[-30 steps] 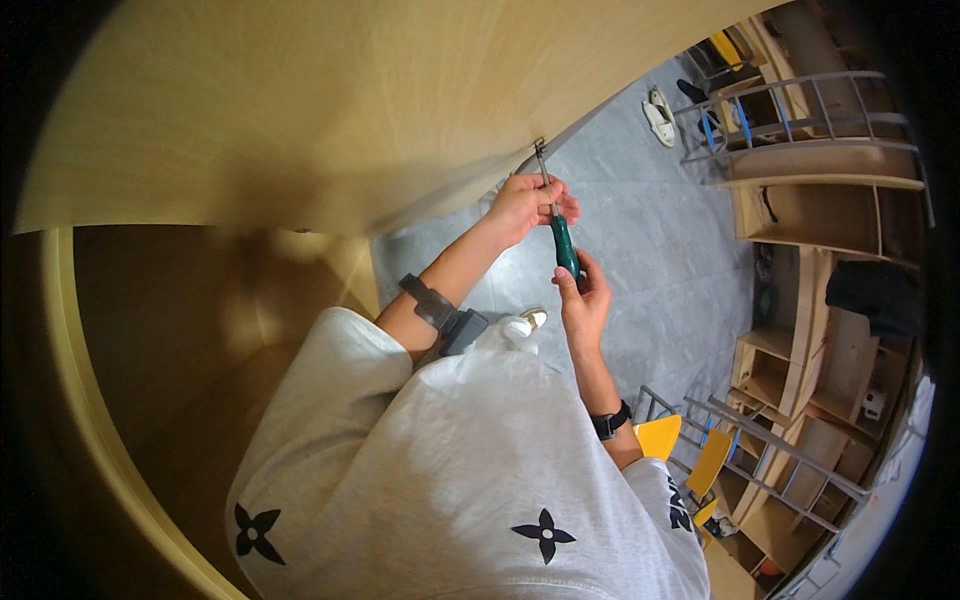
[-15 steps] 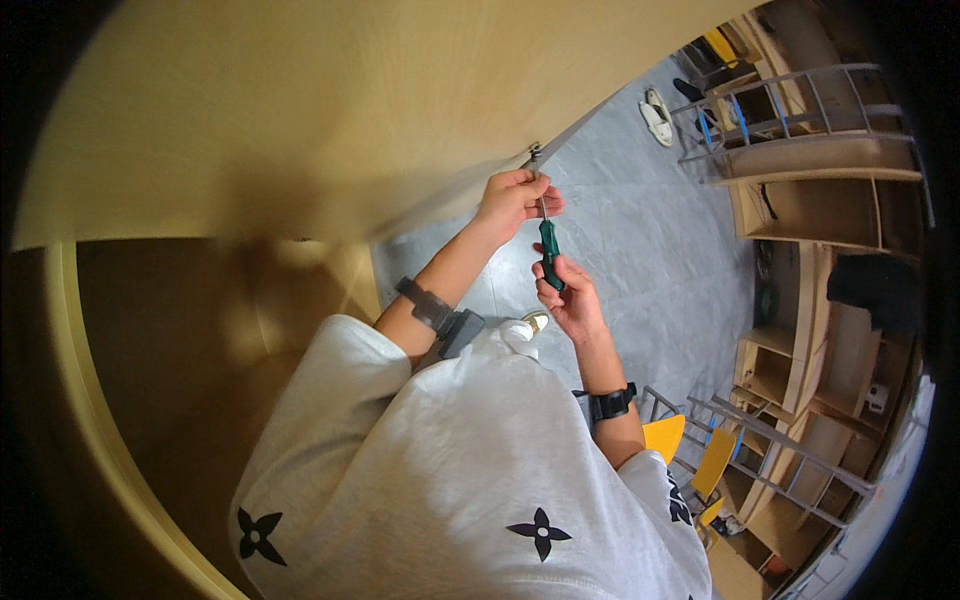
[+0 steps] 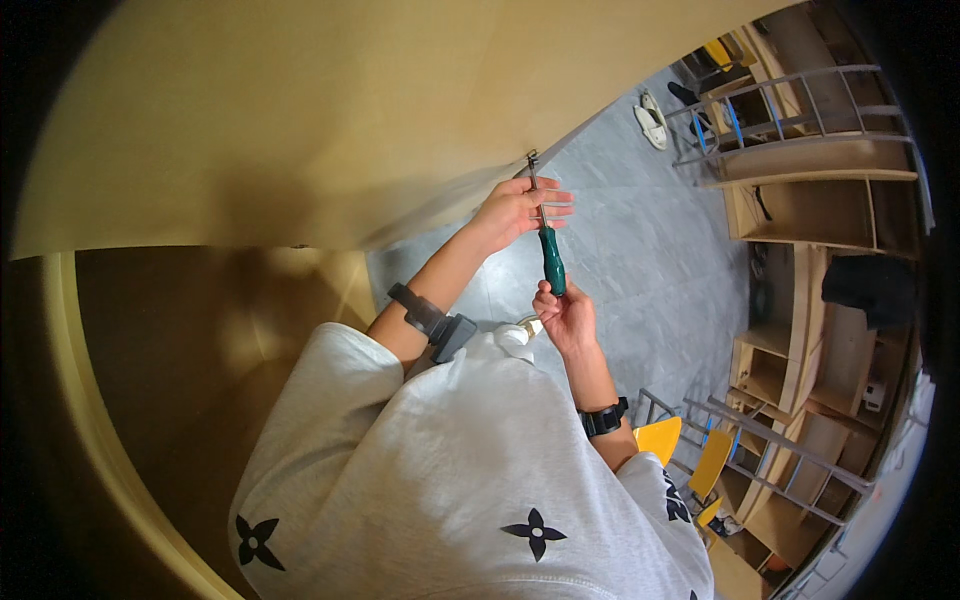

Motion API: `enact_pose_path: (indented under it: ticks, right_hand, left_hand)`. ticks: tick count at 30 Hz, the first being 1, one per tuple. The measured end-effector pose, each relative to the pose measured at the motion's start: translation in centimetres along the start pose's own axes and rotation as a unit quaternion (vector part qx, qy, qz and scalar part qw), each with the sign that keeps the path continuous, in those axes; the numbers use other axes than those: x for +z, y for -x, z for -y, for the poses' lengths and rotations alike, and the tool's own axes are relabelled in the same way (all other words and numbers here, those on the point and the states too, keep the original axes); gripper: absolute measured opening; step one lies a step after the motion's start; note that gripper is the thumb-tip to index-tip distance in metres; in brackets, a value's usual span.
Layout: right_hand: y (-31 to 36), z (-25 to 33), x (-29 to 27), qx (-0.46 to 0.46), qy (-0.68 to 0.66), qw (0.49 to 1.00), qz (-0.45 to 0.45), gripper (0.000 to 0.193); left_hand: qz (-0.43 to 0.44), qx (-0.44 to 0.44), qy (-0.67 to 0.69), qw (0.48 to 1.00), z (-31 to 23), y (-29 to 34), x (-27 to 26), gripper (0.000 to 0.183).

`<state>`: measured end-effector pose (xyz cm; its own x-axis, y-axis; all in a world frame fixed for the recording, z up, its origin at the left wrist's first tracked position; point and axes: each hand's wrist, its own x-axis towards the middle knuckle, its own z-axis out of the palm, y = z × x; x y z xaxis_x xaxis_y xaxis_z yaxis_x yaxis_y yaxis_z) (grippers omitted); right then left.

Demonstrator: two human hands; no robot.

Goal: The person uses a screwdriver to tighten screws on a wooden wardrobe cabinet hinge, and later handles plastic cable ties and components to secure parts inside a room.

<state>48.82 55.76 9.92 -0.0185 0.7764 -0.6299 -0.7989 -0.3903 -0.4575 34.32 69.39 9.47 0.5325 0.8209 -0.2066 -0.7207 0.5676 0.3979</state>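
Note:
A screwdriver point(image 3: 553, 262) with a dark green handle and thin metal shaft is raised between my two hands. My right hand point(image 3: 568, 318) is closed on the butt end of the handle, with thumb and fingers around it. Farther up, my left hand point(image 3: 510, 213) has its fingers stretched out and spread, and the shaft runs across them. The shaft's far end meets a small metal fitting point(image 3: 532, 157) at the lower edge of a large pale wooden panel point(image 3: 330, 110). Whether the tip sits in a screw is too small to tell.
Below the panel at left is a brown wooden compartment point(image 3: 170, 350). Grey tiled floor point(image 3: 650, 260) lies to the right, with white shoes point(image 3: 650, 122) on it. Wooden shelving point(image 3: 810, 210), metal ladders point(image 3: 800, 110) and yellow chairs point(image 3: 660, 440) line the right side.
My left hand's fingers have straightened and spread along the shaft. My right hand has slid down to the handle's butt end, so more of the green handle shows.

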Motion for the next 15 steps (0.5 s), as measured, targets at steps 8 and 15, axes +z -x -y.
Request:
enact_pose_path:
  ticks: [8, 15]
  right_hand:
    - [1.7, -1.1, 2.5, -0.096, 0.225, 0.968, -0.054, 0.021]
    - [0.7, 0.5, -1.6, 0.157, -0.14, 0.963, 0.166, 0.025]
  left_hand:
    - [-0.026, -0.005, -0.098, 0.995, 0.6, -0.4, -1.7, 0.014]
    - [0.028, -0.041, -0.027, 0.998, -0.6, 0.1, -0.3, 0.015]
